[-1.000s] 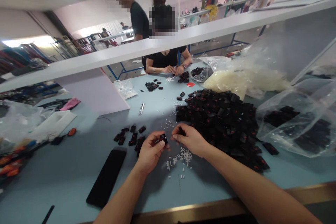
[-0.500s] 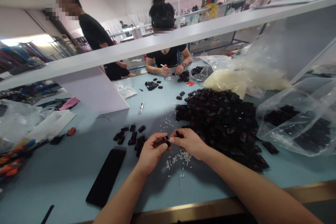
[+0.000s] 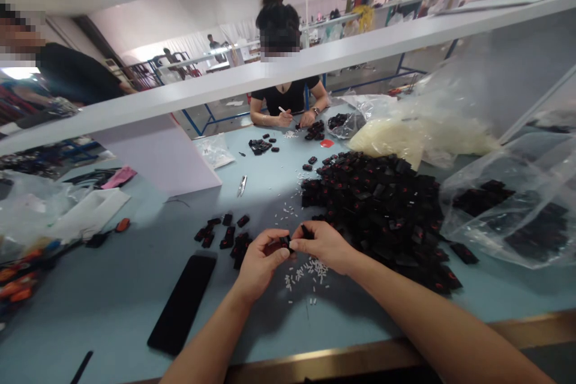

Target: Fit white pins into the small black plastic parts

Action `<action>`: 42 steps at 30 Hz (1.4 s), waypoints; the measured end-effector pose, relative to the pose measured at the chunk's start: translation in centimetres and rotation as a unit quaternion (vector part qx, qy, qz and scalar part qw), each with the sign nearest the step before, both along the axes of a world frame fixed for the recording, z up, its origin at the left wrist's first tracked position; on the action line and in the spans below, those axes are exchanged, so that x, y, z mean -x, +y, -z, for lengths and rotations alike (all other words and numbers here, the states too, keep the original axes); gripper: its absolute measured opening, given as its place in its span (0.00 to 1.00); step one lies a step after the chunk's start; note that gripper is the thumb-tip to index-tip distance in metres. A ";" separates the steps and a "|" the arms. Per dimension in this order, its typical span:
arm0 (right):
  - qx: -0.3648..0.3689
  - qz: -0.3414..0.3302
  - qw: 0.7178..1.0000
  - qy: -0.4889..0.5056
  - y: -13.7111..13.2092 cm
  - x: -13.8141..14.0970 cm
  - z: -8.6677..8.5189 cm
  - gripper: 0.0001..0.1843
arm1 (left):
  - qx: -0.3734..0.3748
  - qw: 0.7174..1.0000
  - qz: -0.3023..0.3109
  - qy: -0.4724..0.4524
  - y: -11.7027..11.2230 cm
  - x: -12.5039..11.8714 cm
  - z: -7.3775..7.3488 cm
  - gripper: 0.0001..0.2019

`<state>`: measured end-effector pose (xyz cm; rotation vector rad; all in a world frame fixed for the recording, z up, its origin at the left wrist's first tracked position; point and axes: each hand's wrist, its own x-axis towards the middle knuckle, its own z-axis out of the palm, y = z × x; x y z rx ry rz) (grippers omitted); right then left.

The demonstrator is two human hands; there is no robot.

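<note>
Between thumb and fingers, my left hand holds a small black piece with a red mark. My right hand is closed at that piece's right edge, its thumb and fingertips pinched together. A small dark object shows among the right fingers; its kind is unclear. Small white bits lie scattered on the table just below both hands. A big heap of similar black pieces rises beyond and right of my right hand, and a smaller group lies left of my left hand.
A black phone lies left of my left forearm. Thread snips rest farther back. Clear plastic bags stand at right. A white shelf crosses above the table; beyond it a seated person works with a pen-like tool.
Both my hands stay in nearly the same place, fingers shifting slightly on the black piece. The walking person at the left has moved farther left. The seated person's pen-like tool has shifted slightly.
</note>
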<state>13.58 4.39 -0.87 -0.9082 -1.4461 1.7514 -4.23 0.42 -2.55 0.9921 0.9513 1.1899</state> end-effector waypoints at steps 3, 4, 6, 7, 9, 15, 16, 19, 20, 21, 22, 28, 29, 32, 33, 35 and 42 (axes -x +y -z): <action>0.042 -0.019 0.999 0.018 -0.1 0.0 0.1 0.17 | 0.014 1.000 0.016 0.001 -0.1 0.2 0.0 0.16; 0.053 -0.025 0.998 0.024 -0.2 0.1 0.2 0.19 | 0.016 1.000 0.022 0.006 -0.1 0.3 0.0 0.16; 0.064 -0.030 0.997 0.029 -0.2 0.1 0.2 0.21 | 0.015 0.999 0.028 0.015 -0.1 0.3 0.0 0.17; 0.067 -0.029 0.997 0.029 -0.3 0.2 0.2 0.22 | 0.015 0.999 0.028 0.012 0.0 0.3 0.0 0.16; 0.072 -0.018 0.997 0.036 -0.3 0.2 0.3 0.23 | 0.019 0.999 0.027 -0.013 0.0 0.1 -0.2 0.16; 0.084 0.020 0.993 0.074 0.1 0.1 0.4 0.23 | 0.044 0.995 -0.002 -0.095 0.0 -0.4 -1.4 0.16; 0.083 0.026 0.994 0.072 0.2 0.1 0.4 0.23 | 0.049 0.994 -0.008 -0.096 0.0 -0.4 -1.5 0.16; 0.080 0.036 0.994 0.067 0.3 0.0 0.4 0.22 | 0.055 0.993 -0.015 -0.100 0.1 -0.4 -1.7 0.15; 0.080 0.036 0.994 0.066 0.4 0.0 0.4 0.22 | 0.055 0.993 -0.017 -0.100 0.1 -0.4 -1.6 0.14; 0.079 0.036 0.994 0.065 0.4 -0.1 0.4 0.22 | 0.054 0.994 -0.018 -0.098 0.1 -0.4 -1.6 0.14; 0.078 0.036 0.994 0.063 0.4 -0.1 0.3 0.22 | 0.054 0.994 -0.019 -0.095 0.1 -0.4 -1.6 0.14; 0.077 0.041 0.994 0.064 0.4 -0.2 0.3 0.21 | 0.064 0.994 -0.021 -0.080 0.2 -0.5 -1.6 0.14; 0.076 0.043 0.994 0.064 0.4 -0.2 0.3 0.21 | 0.065 0.994 -0.021 -0.081 0.2 -0.5 -1.6 0.14; 0.073 0.048 0.994 0.066 0.4 -0.2 0.2 0.22 | 0.066 0.994 -0.018 -0.081 0.2 -0.5 -1.5 0.13; 0.073 0.047 0.994 0.067 0.4 -0.2 0.2 0.22 | 0.065 0.994 -0.018 -0.080 0.2 -0.5 -1.5 0.13; 0.073 0.045 0.994 0.068 0.5 -0.2 0.3 0.22 | 0.061 0.995 -0.023 -0.077 0.2 -0.6 -1.5 0.12; 0.077 0.042 0.993 0.073 0.4 -0.3 0.3 0.22 | 0.052 0.994 -0.034 -0.084 0.2 -0.7 -1.5 0.12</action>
